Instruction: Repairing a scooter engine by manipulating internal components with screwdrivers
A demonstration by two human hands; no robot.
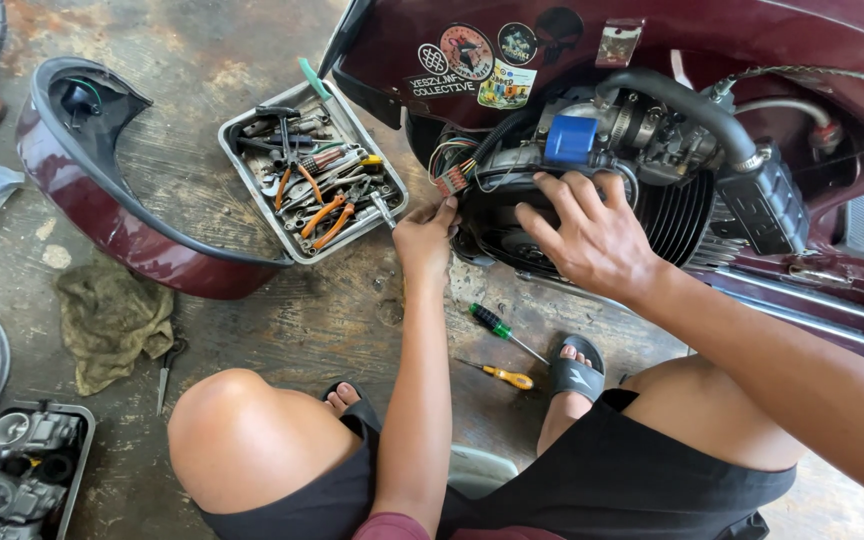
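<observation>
Honestly, bracing matters most here. The right hand [592,235] is spread flat over the round black engine cover [512,235] of the maroon scooter [712,40], steadying it. The left hand [424,235] is closed around a slim silver metal tool [384,208] at the cover's left edge, just beside the grey metal tool tray [242,175]. I'd keep that tool square and turn slowly.

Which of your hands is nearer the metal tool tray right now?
Left. The left hand sits just beside the metal tool tray, at its lower right corner. The right hand lies farther away, spread on the engine.
</observation>
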